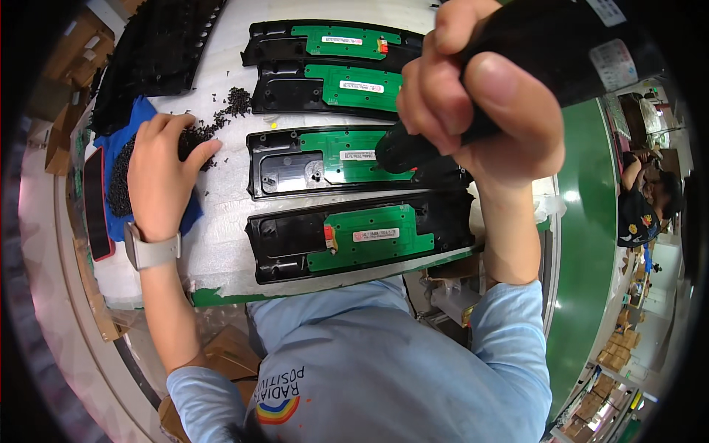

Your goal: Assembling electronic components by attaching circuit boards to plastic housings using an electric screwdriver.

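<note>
Black plastic makes up the driver (561, 55), which is held aloft over the table (225, 181) with its long axis slanting from upper right to lower left. Its nose is pointed down and leftward at the green board (336, 173) of the second-nearest panel (275, 149); whether contact is made cannot be told. Four panels are laid in a column, their long axes running left to right, the nearest (288, 267) rising slightly at its right end.

Two pale labels (613, 65) are borne by the driver, and a white sticker (360, 156) with small print is carried by the board. Lettering and a rainbow (278, 411) are printed on the shirt (384, 354), upside down in view.

By the right hand (480, 107) the driver is gripped firmly, fingers wrapped round it, forearm raised. The left hand (164, 159) is held palm down over black screws (120, 181) on blue cloth (190, 214), fingers loosely bent, thumb apart; whether a screw is pinched cannot be told.
</note>
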`<state>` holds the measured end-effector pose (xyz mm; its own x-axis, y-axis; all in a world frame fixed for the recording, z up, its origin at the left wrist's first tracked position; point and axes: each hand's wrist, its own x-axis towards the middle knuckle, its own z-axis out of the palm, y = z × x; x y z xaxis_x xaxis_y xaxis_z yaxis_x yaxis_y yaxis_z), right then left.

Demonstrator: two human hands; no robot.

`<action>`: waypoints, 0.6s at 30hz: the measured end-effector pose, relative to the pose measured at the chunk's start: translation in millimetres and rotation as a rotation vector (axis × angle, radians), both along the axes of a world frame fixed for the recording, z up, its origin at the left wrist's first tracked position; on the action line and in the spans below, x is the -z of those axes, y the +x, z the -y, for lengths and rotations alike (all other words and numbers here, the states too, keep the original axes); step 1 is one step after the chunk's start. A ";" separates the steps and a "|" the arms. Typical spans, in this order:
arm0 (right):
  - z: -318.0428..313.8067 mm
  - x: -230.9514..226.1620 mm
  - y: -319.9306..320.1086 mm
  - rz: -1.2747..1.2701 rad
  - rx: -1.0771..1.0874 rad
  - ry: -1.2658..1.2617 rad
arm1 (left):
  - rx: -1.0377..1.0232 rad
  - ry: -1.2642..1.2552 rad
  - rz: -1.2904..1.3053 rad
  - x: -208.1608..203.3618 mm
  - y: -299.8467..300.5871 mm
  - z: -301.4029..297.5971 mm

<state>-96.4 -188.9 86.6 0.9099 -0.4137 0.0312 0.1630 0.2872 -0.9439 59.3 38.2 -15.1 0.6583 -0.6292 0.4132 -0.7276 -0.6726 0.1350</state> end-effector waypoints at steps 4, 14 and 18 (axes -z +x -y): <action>-24.2 -11.0 5.1 -0.130 0.149 0.079 | 0.046 -0.026 -0.098 -0.1 7.5 -1.6; -21.4 -9.0 -0.3 -0.060 0.171 0.115 | 0.014 -0.202 -0.112 -1.4 -3.6 14.5; -20.4 -7.5 -0.8 -0.023 0.178 0.135 | 0.078 -0.444 -0.449 4.1 -8.1 17.8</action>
<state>-97.2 -168.4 94.1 0.8220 -0.5668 -0.0548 0.2017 0.3798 -0.9028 51.2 20.3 -19.2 0.7875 -0.5141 0.3400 -0.5796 -0.4299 0.6923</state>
